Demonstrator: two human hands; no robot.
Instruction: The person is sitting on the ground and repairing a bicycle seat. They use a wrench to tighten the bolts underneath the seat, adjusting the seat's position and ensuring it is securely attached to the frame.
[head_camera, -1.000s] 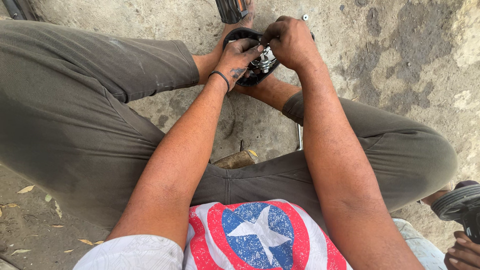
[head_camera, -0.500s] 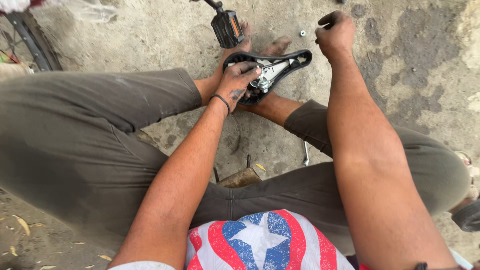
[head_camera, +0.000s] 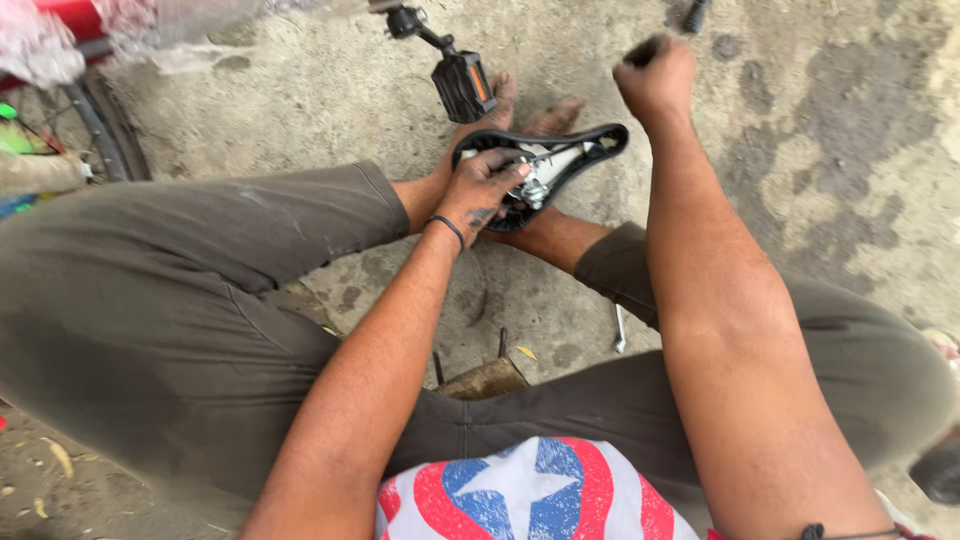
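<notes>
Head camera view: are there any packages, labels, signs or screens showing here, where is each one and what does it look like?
No signs, screens or labels show.
Clear plastic wrapping: top left, crumpled and see-through, over a red frame part; the nearest thing to packaging.
Shirt emblem: bottom centre, on the person's chest; a white star on a blue disc ringed in red and white.
Pedal reflector: top centre, a small orange strip on the black pedal.
</notes>
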